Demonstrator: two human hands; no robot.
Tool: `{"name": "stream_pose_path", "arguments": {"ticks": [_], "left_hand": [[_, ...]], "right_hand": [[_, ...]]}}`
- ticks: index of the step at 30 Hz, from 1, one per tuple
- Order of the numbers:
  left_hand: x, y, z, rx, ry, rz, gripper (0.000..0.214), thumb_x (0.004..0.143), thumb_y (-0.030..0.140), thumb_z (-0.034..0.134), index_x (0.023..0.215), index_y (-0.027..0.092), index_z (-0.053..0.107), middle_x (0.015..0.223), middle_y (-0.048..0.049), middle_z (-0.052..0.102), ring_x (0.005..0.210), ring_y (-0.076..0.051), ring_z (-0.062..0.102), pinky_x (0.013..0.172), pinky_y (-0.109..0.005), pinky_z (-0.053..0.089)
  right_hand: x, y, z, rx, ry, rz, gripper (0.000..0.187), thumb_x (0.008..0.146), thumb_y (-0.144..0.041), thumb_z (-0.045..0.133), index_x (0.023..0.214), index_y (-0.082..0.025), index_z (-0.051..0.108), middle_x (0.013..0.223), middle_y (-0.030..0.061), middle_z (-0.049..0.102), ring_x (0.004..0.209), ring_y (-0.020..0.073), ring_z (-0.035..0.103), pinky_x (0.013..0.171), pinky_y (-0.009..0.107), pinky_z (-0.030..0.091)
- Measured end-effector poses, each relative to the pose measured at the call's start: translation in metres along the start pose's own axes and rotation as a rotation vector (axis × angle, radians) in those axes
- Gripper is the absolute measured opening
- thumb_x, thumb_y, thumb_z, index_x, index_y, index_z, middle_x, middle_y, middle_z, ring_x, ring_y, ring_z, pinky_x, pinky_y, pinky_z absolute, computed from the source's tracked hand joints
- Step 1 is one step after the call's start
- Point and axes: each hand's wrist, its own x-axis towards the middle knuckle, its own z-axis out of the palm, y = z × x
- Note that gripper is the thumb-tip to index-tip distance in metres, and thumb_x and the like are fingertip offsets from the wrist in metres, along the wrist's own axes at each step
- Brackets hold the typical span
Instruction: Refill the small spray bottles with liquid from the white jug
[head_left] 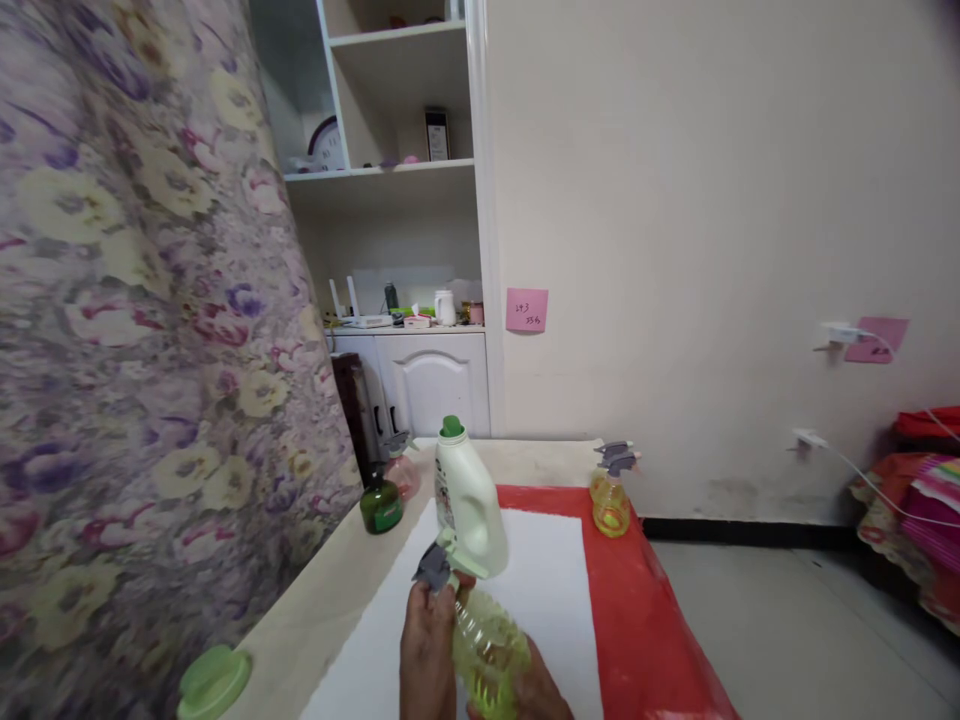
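Tilted over the white sheet is a clear yellow spray bottle with a grey trigger head. My left hand is closed around the bottle's neck, just under the trigger head. Lower down, my right hand grips the bottle's body, its fingers partly hidden behind it. Right behind my hands stands a large pale green detergent jug with a green cap. Whether the spray head is fully screwed on, I cannot tell.
A dark green pump bottle and a pink spray bottle stand at the table's left. Yellow spray bottles stand at the right on red cloth. A light green lid-like piece lies near left. White paper covers the middle.
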Motion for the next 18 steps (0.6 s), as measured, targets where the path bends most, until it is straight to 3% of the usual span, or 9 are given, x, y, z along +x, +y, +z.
{"name": "stream_pose_path", "arguments": {"ticks": [2,7,10,13,18], "left_hand": [[-0.002,0.001,0.000,0.011,-0.011,-0.008,0.053,0.073,0.048,0.071,0.116,0.019,0.060,0.106,-0.0072,0.073,0.100,-0.028,0.066,0.083,-0.034,0.051],[-0.011,0.014,0.011,0.022,-0.123,-0.033,0.055,0.069,0.045,0.075,0.116,0.020,0.063,0.104,-0.0079,0.074,0.097,-0.030,0.067,0.083,-0.036,0.052],[-0.014,0.019,0.016,0.001,-0.176,-0.008,0.051,0.071,0.046,0.072,0.114,0.020,0.064,0.100,-0.0073,0.076,0.090,-0.027,0.070,0.082,-0.035,0.053],[-0.012,0.017,0.016,-0.001,-0.160,-0.009,0.049,0.072,0.047,0.072,0.110,0.018,0.065,0.097,-0.0073,0.076,0.084,-0.024,0.071,0.078,-0.033,0.054],[-0.012,0.010,0.012,0.069,-0.191,-0.060,0.039,0.072,0.042,0.074,0.102,0.018,0.065,0.086,-0.0036,0.077,0.070,-0.020,0.069,0.059,-0.026,0.051]], "right_hand": [[0.004,-0.001,-0.003,0.007,-0.027,0.090,0.055,0.060,-0.054,0.079,0.106,-0.027,0.066,0.106,0.0052,0.073,0.092,0.0228,0.068,0.072,0.038,0.052],[0.015,0.000,-0.015,0.031,-0.051,0.386,0.082,0.056,-0.087,0.051,0.086,-0.012,0.069,0.068,0.0089,0.073,0.047,0.0131,0.062,0.041,0.020,0.041],[0.018,0.002,-0.019,0.011,0.032,0.418,0.082,0.064,-0.088,0.040,0.083,-0.013,0.068,0.058,0.0077,0.072,0.035,0.0104,0.055,0.034,0.017,0.035],[0.020,0.006,-0.023,0.017,0.026,0.443,0.084,0.064,-0.090,0.035,0.087,-0.016,0.068,0.062,0.0072,0.073,0.036,0.0139,0.059,0.036,0.021,0.042],[0.019,0.012,-0.022,0.066,0.026,0.320,0.070,0.067,-0.082,0.048,0.093,-0.021,0.069,0.066,0.0046,0.075,0.044,0.0168,0.064,0.042,0.026,0.047]]}}
